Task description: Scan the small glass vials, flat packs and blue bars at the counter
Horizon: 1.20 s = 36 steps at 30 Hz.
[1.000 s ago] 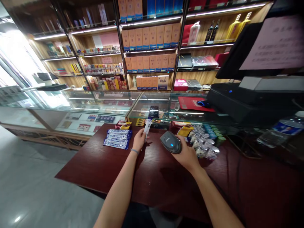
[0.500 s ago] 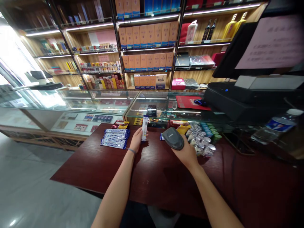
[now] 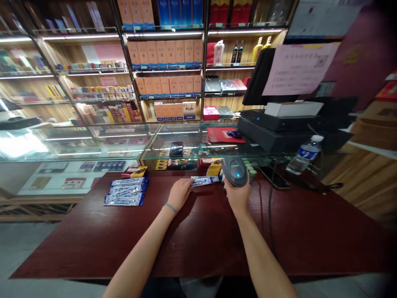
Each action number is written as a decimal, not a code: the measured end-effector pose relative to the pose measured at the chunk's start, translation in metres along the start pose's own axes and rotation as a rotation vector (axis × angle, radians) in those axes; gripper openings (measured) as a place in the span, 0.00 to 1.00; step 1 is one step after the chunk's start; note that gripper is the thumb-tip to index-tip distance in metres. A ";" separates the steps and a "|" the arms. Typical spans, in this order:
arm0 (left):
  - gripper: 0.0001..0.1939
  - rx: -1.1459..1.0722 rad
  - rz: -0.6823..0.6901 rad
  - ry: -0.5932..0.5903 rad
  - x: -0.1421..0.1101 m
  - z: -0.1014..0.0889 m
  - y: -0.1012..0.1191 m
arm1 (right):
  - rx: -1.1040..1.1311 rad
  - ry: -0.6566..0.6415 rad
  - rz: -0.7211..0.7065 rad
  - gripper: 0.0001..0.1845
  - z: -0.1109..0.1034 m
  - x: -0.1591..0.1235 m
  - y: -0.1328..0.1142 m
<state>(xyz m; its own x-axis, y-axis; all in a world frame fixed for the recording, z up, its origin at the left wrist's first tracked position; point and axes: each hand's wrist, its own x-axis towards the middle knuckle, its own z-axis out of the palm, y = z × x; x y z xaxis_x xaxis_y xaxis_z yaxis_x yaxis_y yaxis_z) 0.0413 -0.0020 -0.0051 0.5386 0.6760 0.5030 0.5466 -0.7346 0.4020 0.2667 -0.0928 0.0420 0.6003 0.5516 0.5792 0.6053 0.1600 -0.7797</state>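
The blue-and-white packet shifts right and from upright to nearly flat.
Head view: near the far edge of the tabletop, the left hand has fingers together at its left end, pinch unclear; the right hand clamps the scanner, best kept off the wrapper.

the scanner and right hand partly hide the cans, the sign's small print is too blurred to read, and the bottom edge crops both forearms.
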 end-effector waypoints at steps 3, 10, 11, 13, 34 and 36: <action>0.15 0.103 0.048 -0.066 0.012 0.017 0.010 | 0.049 0.096 0.050 0.28 -0.001 0.003 0.000; 0.14 0.175 0.044 -0.122 0.031 0.049 0.021 | 0.059 0.172 0.044 0.33 -0.001 0.008 0.003; 0.14 0.180 0.034 -0.123 0.032 0.051 0.022 | 0.061 0.174 0.043 0.33 -0.001 0.008 0.004; 0.14 0.191 0.023 -0.120 0.033 0.055 0.022 | 0.065 0.173 0.037 0.32 -0.001 0.008 0.003; 0.17 0.168 0.064 -0.038 0.030 0.063 0.017 | 0.091 0.194 0.025 0.26 0.000 0.006 0.002; 0.16 0.158 0.070 -0.029 0.029 0.064 0.018 | 0.081 0.183 0.022 0.27 0.000 0.005 0.002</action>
<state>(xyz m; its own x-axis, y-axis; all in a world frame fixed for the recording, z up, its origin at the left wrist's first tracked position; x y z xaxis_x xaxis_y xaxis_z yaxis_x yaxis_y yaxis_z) 0.1075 0.0085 -0.0322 0.5958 0.6265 0.5025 0.6001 -0.7631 0.2399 0.2709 -0.0893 0.0433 0.7022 0.3991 0.5896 0.5513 0.2192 -0.8050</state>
